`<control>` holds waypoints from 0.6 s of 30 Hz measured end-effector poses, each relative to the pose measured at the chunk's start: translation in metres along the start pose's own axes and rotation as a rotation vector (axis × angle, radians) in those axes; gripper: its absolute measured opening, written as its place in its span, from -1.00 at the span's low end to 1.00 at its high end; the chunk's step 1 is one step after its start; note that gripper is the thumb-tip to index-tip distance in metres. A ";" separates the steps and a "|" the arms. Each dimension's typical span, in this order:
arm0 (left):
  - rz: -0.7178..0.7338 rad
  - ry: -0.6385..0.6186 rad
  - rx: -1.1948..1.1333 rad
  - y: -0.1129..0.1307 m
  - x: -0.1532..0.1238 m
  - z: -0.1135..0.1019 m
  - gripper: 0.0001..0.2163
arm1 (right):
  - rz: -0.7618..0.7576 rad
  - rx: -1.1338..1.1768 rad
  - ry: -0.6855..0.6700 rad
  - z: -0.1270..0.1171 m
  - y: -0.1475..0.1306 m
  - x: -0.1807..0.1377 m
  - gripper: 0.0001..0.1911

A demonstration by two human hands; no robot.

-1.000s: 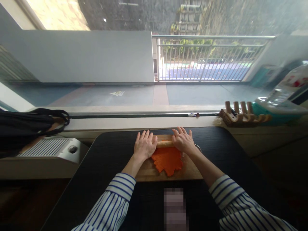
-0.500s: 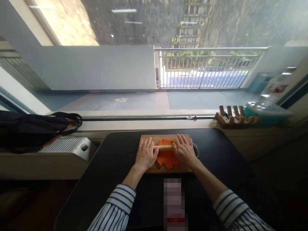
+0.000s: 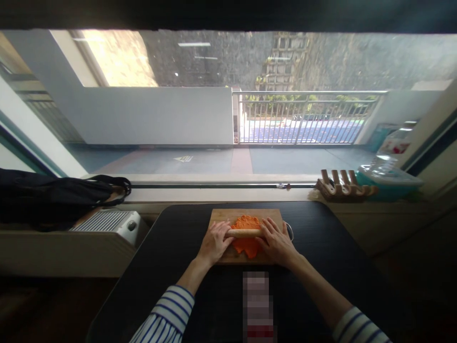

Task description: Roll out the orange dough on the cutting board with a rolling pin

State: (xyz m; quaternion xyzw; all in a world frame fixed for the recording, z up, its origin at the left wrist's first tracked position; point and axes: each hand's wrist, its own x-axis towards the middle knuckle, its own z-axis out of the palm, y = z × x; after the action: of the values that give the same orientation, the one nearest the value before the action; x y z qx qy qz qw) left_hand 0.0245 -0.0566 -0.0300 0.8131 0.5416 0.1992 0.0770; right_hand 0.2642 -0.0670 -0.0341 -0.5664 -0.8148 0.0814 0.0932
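Pressing left hand [image 3: 215, 243] and right hand [image 3: 276, 242], grips flat open, on pale wooden rolling pin [image 3: 245, 233] over flattened orange dough [image 3: 246, 223].

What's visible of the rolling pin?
The pin is a plain, pale wooden cylinder. It lies level and crosswise on the orange dough, which sits on the board. Only its middle shows: the left hand covers one end and the right hand the other, both laid over it.
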 end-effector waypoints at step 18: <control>-0.425 0.243 -0.457 -0.013 0.024 -0.003 -0.57 | 0.081 0.124 0.022 -0.036 0.024 0.045 -0.76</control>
State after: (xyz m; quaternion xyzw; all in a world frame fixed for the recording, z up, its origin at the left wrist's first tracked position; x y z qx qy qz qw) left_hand 0.0200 -0.0302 -0.0257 0.6139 0.6458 0.3902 0.2320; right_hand 0.2795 -0.0153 -0.0023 -0.5927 -0.7837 0.1289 0.1338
